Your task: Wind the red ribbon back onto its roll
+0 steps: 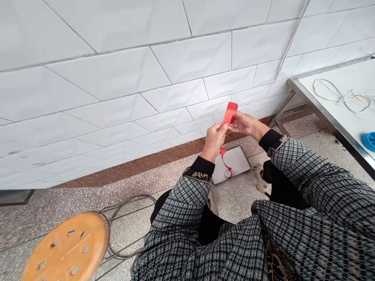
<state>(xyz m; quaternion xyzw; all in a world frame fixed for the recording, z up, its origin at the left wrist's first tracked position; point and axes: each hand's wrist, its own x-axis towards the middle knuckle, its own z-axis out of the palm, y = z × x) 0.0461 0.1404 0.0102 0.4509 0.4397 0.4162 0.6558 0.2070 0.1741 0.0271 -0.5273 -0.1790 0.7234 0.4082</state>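
Observation:
A loop or roll of red ribbon (230, 113) is held up in front of the tiled wall. My left hand (215, 140) pinches the ribbon near its lower end, thumb on top. From the right, my right hand (244, 123) grips the same ribbon at its side, its fingers partly hidden behind it. Below my left hand a loose red tail (223, 156) hangs down to a small round piece with a white face and red edge (227, 174). That piece appears against a white rectangular board or box lid (239, 160) near the floor.
An orange round stool (67, 246) with holes and metal legs lies tipped at lower left. At right stands a metal-edged table (336, 82) bearing white cable (340, 95) and a blue plastic object (368, 141). The white tiled wall (193, 54) rises ahead.

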